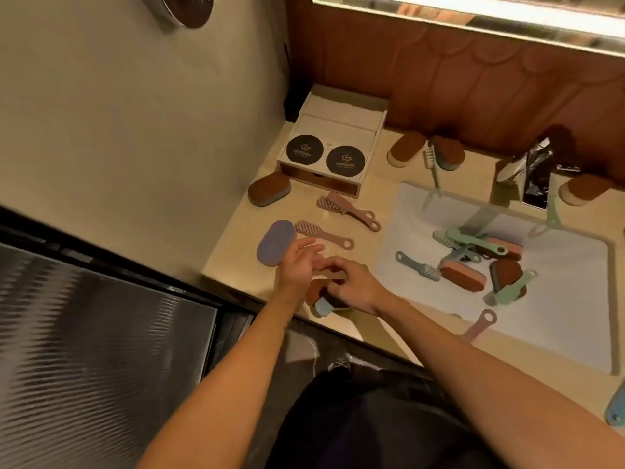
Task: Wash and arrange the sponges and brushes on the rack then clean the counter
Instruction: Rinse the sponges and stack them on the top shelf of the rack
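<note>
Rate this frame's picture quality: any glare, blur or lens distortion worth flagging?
Head view: warm, dim light; the light strip at top is blown out; glare on the faucet; wide-angle bending curves the counter edge; everything is soft, left hand and right hand slightly smeared.

Location type: bathroom vanity area, of a hotel or a home; which cannot be determined. Identifying features: a beige stone-look counter (pixel 378 184) runs along the wall and carries a white rectangular sink basin (pixel 575 333) recessed into it. A chrome faucet (pixel 527 170) stands at the rear edge of the basin. Above it, a mirror (pixel 473 8) with a lit lower edge is mounted over a brown scalloped wall panel (pixel 473 89). A pale box (pixel 341 120) in the counter's back corner bears two round black discs (pixel 304 148) printed with a logo. A round chrome fixture (pixel 186 8) sits on the plain beige side wall (pixel 135 113), with a dark ribbed panel (pixel 101 333) below.
</note>
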`<state>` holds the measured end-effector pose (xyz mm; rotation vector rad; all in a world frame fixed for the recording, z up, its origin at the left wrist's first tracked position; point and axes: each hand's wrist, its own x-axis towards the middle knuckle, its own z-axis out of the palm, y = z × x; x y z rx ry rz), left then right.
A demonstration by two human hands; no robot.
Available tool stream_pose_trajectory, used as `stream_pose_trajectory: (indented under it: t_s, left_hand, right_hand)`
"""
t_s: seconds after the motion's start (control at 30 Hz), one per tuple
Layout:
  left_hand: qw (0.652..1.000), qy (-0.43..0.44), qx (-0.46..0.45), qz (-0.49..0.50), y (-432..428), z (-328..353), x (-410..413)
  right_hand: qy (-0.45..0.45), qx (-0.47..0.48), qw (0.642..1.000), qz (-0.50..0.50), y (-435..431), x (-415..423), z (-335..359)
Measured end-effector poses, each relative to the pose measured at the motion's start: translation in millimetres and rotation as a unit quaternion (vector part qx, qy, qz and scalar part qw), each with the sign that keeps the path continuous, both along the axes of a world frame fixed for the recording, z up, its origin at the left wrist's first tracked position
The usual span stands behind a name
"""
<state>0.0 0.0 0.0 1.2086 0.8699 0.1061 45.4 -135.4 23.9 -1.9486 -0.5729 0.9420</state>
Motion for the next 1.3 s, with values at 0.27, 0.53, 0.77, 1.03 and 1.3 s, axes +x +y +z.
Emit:
stream_pose_trajectory:
  t_s: [0.27,0.53,0.77,1.03,1.3]
  left_hand:
    - [0.998,0.013,0.057,-0.039,4,-6,-6]
    - [0.997,0.024,0.057,-0.034,11,-11,-4]
    - [0.996,0.029,0.087,-0.025,25,-15,-5]
    - [0.977,0.047,0.200,-0.058,43,-23,-4]
    - [0.845,0.151,0.483,-0.173,54,-27,0]
  right_hand:
    - [-0.222,-0.155,0.927,0.261,-4,-7,-24]
    - [-0.197,-0.116,0.953,0.200,6,12,-16]
    - [-0.256,-0.088,0.959,0.089,24,29,-14]
    - [-0.259,-0.106,0.958,0.059,23,26,-26]
    - [-0.243,-0.227,0.930,0.154,20,6,-33]
